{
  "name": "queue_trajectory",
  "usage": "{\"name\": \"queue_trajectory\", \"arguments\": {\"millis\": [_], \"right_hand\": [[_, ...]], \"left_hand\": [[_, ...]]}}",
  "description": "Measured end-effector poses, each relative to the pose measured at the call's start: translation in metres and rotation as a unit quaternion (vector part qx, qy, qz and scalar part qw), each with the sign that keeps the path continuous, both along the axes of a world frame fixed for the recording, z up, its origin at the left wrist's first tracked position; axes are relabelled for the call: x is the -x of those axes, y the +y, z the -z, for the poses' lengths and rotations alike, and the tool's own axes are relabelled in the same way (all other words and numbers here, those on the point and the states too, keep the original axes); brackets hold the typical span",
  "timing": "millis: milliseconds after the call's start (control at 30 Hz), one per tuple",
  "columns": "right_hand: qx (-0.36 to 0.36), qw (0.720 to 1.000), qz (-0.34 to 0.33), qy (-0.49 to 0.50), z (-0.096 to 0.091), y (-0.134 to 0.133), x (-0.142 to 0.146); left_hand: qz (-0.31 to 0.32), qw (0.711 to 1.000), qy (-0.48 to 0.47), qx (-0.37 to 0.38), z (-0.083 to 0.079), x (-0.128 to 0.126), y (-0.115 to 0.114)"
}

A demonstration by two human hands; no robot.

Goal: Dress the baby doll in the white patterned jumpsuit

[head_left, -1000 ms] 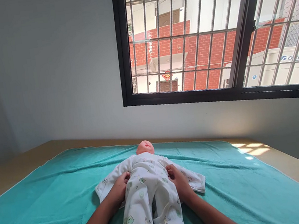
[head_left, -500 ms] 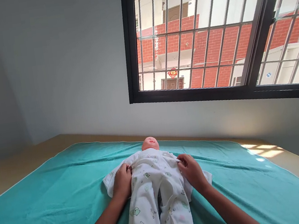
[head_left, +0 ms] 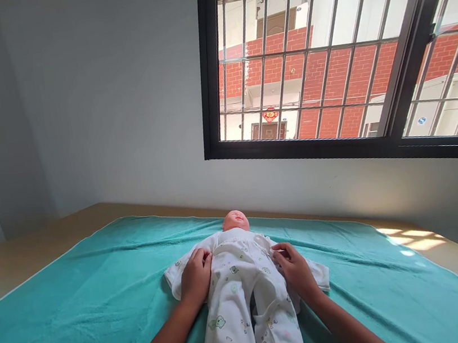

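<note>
A baby doll [head_left: 236, 220] lies flat on its back on a teal towel [head_left: 81, 306], bare head toward the wall. It wears a white romper [head_left: 233, 284] printed with small green animals, short sleeves spread sideways, legs pointing toward the viewer

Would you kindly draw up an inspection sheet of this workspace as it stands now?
Surface: teal towel, lightly creased, spread over a tan table.
Job's things: doll lying face up on the towel, head toward the wall, dressed in a white printed romper.
Clutter: nothing seen.
Grippers: left hand rests on one side of the romper by its sleeve; right hand has its fingertips on the cloth at the other side, grip unclear.
Cables: nothing seen.
Surroundings: grey wall; barred window facing a brick building; sun patch on the table.
</note>
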State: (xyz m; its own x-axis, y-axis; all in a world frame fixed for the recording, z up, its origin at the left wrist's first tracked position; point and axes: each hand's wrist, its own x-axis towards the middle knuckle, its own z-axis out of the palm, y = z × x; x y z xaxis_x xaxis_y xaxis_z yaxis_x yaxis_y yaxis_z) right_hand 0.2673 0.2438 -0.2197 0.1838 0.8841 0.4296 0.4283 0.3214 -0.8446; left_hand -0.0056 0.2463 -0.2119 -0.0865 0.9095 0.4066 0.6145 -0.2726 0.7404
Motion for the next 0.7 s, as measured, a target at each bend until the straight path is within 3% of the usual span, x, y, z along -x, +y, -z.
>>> {"name": "queue_trajectory", "arguments": {"millis": [133,233,433,567,700], "right_hand": [[-0.012,0.998,-0.056,-0.013,-0.021,0.012,0.002],[-0.004,0.987,-0.114,-0.114,-0.045,0.029,0.015],[0.015,0.922,-0.213,-0.324,-0.088,0.06,0.046],[0.009,0.876,-0.264,-0.403,-0.099,0.072,0.062],[-0.027,0.864,-0.241,-0.441,-0.096,0.075,0.074]], "left_hand": [[0.026,0.998,-0.041,-0.029,-0.009,-0.009,-0.001],[0.068,0.996,-0.039,-0.051,-0.02,-0.019,-0.008],[0.123,0.982,0.144,-0.012,-0.052,-0.022,-0.022],[0.141,0.967,0.211,0.031,-0.061,-0.019,-0.027],[0.149,0.964,0.222,0.013,-0.057,-0.019,-0.026]]}}
